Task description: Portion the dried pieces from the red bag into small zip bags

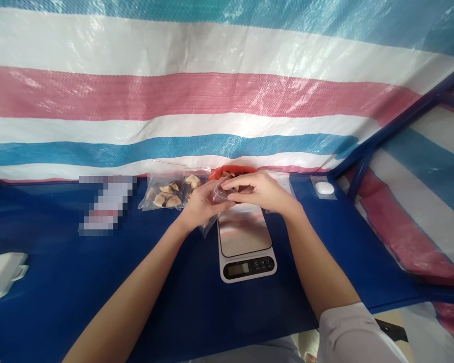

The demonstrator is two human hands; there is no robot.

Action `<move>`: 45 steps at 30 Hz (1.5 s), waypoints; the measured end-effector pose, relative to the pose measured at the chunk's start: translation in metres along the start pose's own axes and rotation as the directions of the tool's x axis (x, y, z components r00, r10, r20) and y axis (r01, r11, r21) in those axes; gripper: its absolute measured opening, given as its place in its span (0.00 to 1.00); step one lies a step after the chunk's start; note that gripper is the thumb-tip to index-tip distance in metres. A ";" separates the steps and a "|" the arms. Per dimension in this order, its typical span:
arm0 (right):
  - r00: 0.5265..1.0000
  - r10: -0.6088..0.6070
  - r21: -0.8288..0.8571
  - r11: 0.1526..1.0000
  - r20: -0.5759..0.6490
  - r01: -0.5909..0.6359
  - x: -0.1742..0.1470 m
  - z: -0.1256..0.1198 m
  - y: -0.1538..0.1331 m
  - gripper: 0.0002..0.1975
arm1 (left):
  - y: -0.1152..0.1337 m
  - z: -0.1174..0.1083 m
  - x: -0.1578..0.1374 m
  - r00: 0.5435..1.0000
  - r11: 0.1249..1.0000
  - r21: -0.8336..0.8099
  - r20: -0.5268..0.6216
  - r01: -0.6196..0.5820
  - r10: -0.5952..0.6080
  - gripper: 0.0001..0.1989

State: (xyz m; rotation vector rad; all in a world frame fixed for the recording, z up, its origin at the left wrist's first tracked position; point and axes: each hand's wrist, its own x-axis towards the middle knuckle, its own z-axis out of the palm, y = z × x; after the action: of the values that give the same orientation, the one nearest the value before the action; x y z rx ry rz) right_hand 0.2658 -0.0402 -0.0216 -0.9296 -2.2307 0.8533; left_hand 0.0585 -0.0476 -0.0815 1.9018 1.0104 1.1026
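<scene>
My left hand (202, 200) grips a clear plastic bag (208, 226), whose lower corner hangs beside the scale. The fingers of my right hand (259, 189) are bent and closed at the same bag's mouth; whether they also hold a small piece is hidden. Both hands are above the far end of a white kitchen scale (245, 234), whose plate carries nothing visible in its uncovered part. Just behind my hands lies an orange-red bag (221, 173) with brown pieces in it, partly covered by my fingers.
Left of my hands lie clear bags of pale brown-edged chunks (166, 195). A white oval object in a small bag (324, 188) is at the right. A white device (3, 275) sits at the left edge. Striped sheeting (212, 96) rises behind the blue table (181, 307).
</scene>
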 end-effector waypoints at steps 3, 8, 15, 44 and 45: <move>0.999 0.016 0.101 0.995 -0.037 -0.012 -0.004 -0.007 0.007 0.12 | 0.003 -0.003 0.000 0.999 0.999 -0.011 -0.018 0.037 -0.037 0.31; 0.982 0.131 0.016 0.991 -0.133 -0.130 -0.011 -0.024 0.026 0.12 | 0.006 -0.011 -0.001 0.989 0.990 -0.028 -0.036 0.141 -0.142 0.36; 0.981 0.194 -0.302 0.935 -0.002 -0.186 -0.004 -0.017 0.043 0.09 | 0.008 -0.017 0.000 0.983 0.986 -0.011 -0.078 0.165 -0.165 0.36; 0.952 0.304 -0.611 0.762 0.043 -0.216 0.007 0.011 0.059 0.10 | 0.005 -0.023 0.002 0.985 0.988 -0.024 -0.082 0.152 -0.153 0.33; 0.951 0.308 -0.621 0.753 0.040 -0.218 0.007 0.011 0.060 0.10 | 0.005 -0.023 0.002 0.985 0.989 -0.022 -0.079 0.149 -0.151 0.33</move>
State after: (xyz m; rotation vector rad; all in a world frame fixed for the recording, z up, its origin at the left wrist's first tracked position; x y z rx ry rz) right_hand 0.2775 -0.0057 -0.0705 -1.5571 -2.5942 0.2856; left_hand 0.0401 -0.0440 -0.0679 1.7497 1.1665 1.1036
